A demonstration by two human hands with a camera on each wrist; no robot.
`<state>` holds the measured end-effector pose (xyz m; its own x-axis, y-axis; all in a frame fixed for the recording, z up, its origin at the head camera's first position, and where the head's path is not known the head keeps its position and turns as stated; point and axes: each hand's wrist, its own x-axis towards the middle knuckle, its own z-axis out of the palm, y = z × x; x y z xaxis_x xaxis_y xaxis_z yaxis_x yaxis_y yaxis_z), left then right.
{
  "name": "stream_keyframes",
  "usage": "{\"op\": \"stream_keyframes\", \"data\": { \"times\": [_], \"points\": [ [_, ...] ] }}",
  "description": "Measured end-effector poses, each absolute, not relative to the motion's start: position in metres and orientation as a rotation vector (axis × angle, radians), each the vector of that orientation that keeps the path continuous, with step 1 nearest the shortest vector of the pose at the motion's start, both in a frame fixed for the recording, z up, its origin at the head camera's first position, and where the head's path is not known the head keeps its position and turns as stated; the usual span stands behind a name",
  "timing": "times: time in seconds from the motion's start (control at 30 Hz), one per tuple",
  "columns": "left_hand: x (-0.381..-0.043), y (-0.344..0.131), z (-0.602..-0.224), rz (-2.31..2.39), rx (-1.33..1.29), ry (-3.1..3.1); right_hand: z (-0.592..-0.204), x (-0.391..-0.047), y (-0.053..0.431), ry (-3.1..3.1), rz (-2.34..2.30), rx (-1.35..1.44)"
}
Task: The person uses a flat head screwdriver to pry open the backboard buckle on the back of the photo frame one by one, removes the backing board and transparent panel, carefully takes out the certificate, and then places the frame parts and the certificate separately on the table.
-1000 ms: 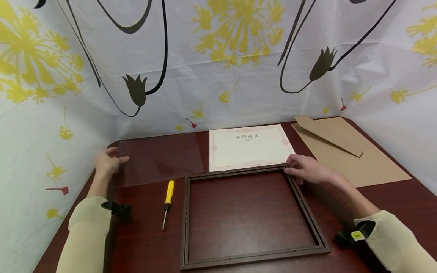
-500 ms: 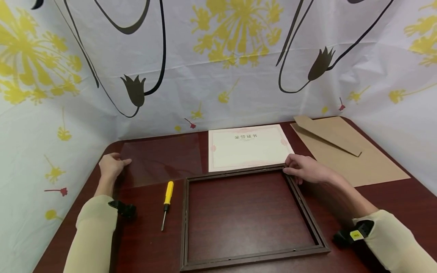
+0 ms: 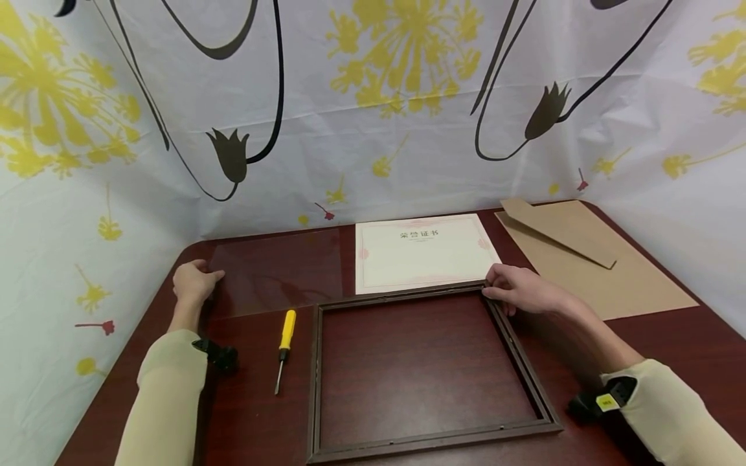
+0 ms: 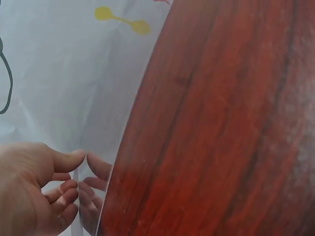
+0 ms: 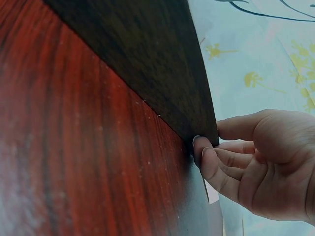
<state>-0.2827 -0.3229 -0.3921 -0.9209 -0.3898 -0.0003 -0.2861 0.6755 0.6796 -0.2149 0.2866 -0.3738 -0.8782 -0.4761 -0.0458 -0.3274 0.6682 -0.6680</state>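
At the back left of the table lies a clear plastic sheet (image 3: 280,268), see-through and faintly reflecting. My left hand (image 3: 195,283) is at its left edge; in the left wrist view the thumb and curled fingers of that left hand (image 4: 37,184) pinch the sheet's rim, mirrored in its surface. A dark brown picture frame (image 3: 317,382) with an open middle lies in front of me. Its far right corner is gripped by my right hand (image 3: 522,289). Seen from the right wrist, thumb and fingers close round the corner of the frame (image 5: 147,54).
A yellow-handled screwdriver (image 3: 285,336) lies left of the frame. Behind the frame is a cream certificate (image 3: 425,259) with red print. A brown backing board (image 3: 618,278) with a stand leg (image 3: 559,230) rests at the back right. Patterned white cloth (image 3: 373,129) surrounds the table (image 3: 250,414).
My left hand has shifted right and slightly towards me, against the clear sheet's left edge, and the sheet has slid a little right. My right hand stays on the frame's corner.
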Motion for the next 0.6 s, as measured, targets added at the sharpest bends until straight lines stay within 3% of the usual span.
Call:
{"op": "stream_keyframes", "data": {
  "times": [0.6],
  "points": [
    [-0.2739, -0.3243, -0.388, -1.12, 0.479, -2.691, -0.3736, -0.2152, 0.2893, 2.635, -1.08, -0.546]
  ]
}}
